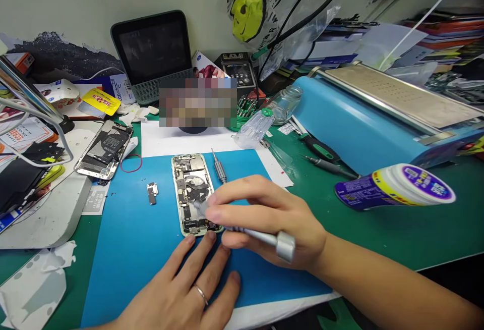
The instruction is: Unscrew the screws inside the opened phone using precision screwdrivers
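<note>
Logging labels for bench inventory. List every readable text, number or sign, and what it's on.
"SCREE", probably, possibly cut short: orange-and-white card at left.
Everything else is too small or blurred to read, including lettering on the purple tub, yellow packet, clear bag.

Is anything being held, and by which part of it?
The right hand holds the grey screwdriver near its tip end. The left hand grasps nothing; its fingers rest by the lower edge of the opened phone.

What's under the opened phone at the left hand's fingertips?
The opened phone lies on a blue mat, visible along its left side; the patch directly beneath is covered and can't be seen.
</note>
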Available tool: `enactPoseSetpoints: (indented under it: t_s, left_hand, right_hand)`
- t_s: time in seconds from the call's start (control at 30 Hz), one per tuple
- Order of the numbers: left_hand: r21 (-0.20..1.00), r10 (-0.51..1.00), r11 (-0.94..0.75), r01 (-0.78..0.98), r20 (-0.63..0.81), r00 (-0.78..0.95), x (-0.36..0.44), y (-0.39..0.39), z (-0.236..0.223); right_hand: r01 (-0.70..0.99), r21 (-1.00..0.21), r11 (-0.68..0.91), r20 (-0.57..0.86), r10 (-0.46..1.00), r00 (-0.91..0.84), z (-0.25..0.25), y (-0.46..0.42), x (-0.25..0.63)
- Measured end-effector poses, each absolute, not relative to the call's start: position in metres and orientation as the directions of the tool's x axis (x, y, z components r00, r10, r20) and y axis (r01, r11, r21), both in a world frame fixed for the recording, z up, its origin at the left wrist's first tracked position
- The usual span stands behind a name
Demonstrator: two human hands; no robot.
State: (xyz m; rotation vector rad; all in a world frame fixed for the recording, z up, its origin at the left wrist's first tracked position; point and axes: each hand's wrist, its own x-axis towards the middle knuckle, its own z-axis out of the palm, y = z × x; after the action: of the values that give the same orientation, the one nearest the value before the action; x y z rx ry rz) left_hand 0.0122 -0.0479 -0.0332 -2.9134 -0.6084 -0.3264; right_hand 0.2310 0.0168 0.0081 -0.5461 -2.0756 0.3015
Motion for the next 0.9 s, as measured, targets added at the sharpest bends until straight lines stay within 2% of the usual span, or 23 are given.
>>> enactPoseSetpoints:
  t_s: [0.17, 0.23, 0.33, 0.4, 0.7, 0.9]
  left_hand:
    - [-0.098, 0.386, -0.899, 0.427, 0.285, 0.877, 0.014, -0.049, -0.033]
    - [-0.099, 0.384, -0.899, 0.427, 0.293, 0.876, 0.014, -0.050, -0.033]
    - [-0.087, 0.389, -0.899, 0.430, 0.291, 0.874, 0.015, -0.049, -0.033]
    - [-0.082, 0.395, -0.898, 0.432, 0.281, 0.875, 0.015, -0.048, -0.033]
    - [-0.067, 0.370, -0.920, 0.387, 0.182, 0.911, 0.012, -0.048, -0.032]
    - [-0.059, 0.369, -0.921, 0.386, 0.193, 0.909, 0.012, -0.049, -0.033]
  right_hand:
    - [0.123, -0.599, 0.791, 0.652, 0.571, -0.498, -0.002, 0.015, 0.223]
    - [0.106, -0.552, 0.827, 0.685, 0.523, -0.508, -0.005, 0.016, 0.220]
    - [0.136, -0.408, 0.903, 0.720, 0.410, -0.559, -0.007, 0.018, 0.218]
    - [0.144, -0.374, 0.916, 0.718, 0.385, -0.580, -0.007, 0.018, 0.217]
    - [0.182, -0.346, 0.921, 0.643, 0.374, -0.669, -0.012, 0.021, 0.215]
    - [0.181, -0.342, 0.922, 0.643, 0.370, -0.671, -0.012, 0.021, 0.214]
